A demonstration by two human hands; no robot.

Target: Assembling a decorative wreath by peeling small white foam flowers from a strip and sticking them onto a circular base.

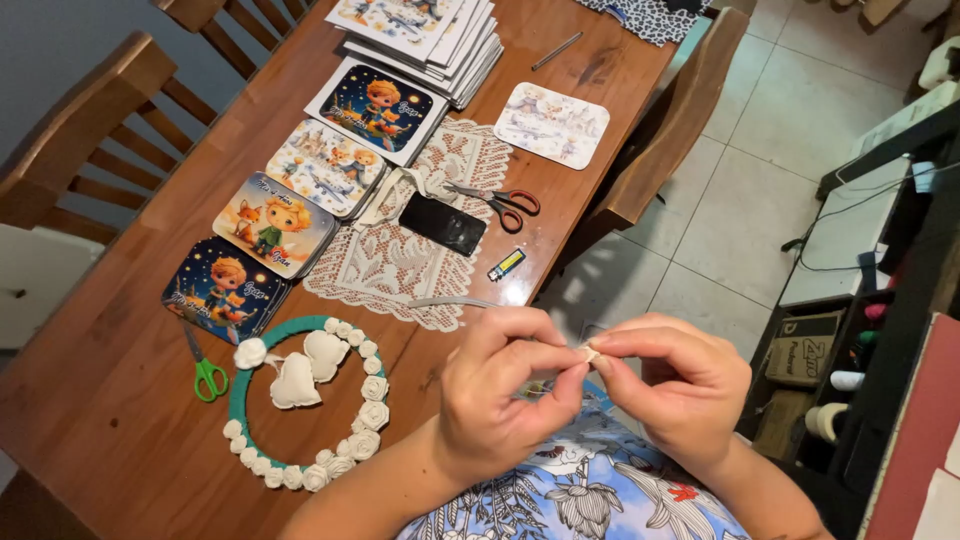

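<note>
Pinching a tiny cream bit [590, 353] between both hands, left hand [500, 395] and right hand [675, 385] closed on it, above the table [120, 420] edge; next, I think, careful finger rolling.

Colours on the brown wooden table [130, 400]

Teal ring [240, 385] with white roses; green-handled scissors [207, 375]; red-handled scissors [500, 203]; cream lace doily [400, 265].

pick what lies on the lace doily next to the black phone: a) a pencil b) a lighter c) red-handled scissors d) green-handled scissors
c, the red-handled scissors lie on the lace doily just right of the black phone; the green-handled scissors sit on bare wood by the teal ring.
</note>
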